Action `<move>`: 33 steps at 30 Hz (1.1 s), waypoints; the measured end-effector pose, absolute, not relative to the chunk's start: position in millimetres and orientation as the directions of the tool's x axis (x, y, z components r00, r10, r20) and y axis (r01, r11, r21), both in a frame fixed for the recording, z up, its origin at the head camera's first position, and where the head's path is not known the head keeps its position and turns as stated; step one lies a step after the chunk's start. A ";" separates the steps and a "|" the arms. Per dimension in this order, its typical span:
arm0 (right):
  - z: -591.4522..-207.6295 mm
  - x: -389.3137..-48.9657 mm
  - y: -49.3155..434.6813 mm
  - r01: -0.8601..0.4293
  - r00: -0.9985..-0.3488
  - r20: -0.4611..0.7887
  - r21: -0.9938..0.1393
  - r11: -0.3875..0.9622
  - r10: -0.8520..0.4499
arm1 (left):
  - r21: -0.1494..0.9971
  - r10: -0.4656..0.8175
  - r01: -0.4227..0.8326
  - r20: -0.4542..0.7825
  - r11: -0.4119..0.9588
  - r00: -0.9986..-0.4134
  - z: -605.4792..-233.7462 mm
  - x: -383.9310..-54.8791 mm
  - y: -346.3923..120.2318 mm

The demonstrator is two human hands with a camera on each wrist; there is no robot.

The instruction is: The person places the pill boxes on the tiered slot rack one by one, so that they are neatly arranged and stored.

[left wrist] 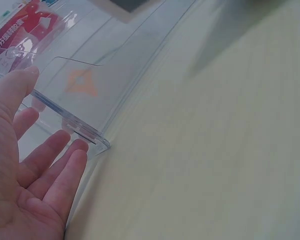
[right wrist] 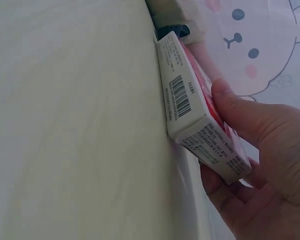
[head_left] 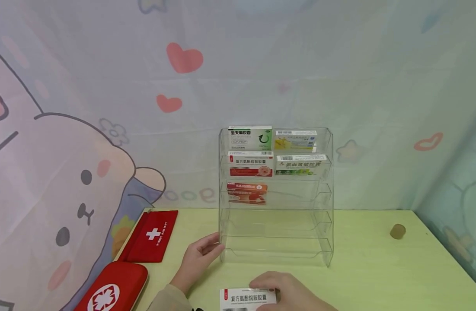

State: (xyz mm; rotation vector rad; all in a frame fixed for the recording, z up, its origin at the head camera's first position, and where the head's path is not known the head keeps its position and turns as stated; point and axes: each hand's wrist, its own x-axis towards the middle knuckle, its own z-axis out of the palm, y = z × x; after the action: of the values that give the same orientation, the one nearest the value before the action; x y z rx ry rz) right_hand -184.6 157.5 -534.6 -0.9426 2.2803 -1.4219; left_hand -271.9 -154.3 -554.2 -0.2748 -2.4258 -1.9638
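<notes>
My right hand (head_left: 290,291) grips a white and red medicine box (head_left: 247,298) at its right end, low in front of the rack. In the right wrist view, thumb and fingers hold the box (right wrist: 190,100) from opposite sides, its barcode side showing near the table edge. At the lower left side of a clear acrylic tiered rack (head_left: 276,244), my left hand (head_left: 199,259) rests with loosely extended fingers. The left wrist view has the thumb at the rack's side edge and the other fingertips (left wrist: 79,146) against its outer side.
The rack's upper tiers hold a green-and-white box (head_left: 249,138), a yellow-and-white box (head_left: 295,140), a red-and-white box (head_left: 250,164), a green-trimmed box (head_left: 300,165) and an orange-red box (head_left: 247,193). A red first aid pouch (head_left: 154,237) and red case (head_left: 117,285) lie left. A brown round object (head_left: 397,231) sits right.
</notes>
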 end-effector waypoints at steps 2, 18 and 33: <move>-529.6 -185.9 160.6 -0.314 -0.765 0.034 -0.892 0.327 -0.643 | 0.971 0.134 0.138 0.113 0.194 -0.984 -553.3 -271.8 -155.1; -489.8 -194.9 184.8 -0.443 -0.859 0.149 -0.697 0.564 -0.490 | 0.971 0.136 0.127 0.100 0.204 -0.986 -554.8 -273.0 -156.0; -417.7 -217.9 225.7 -0.468 -0.881 0.368 -0.591 0.657 -0.297 | 0.975 0.154 0.131 0.104 0.180 -0.983 -555.9 -274.1 -157.7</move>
State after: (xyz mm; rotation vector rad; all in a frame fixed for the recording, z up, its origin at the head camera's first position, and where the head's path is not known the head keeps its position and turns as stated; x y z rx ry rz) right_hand -217.9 225.7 -417.7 -0.7226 3.0744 -1.2121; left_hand -274.1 -157.7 -555.9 -0.2935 -2.4264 -2.0023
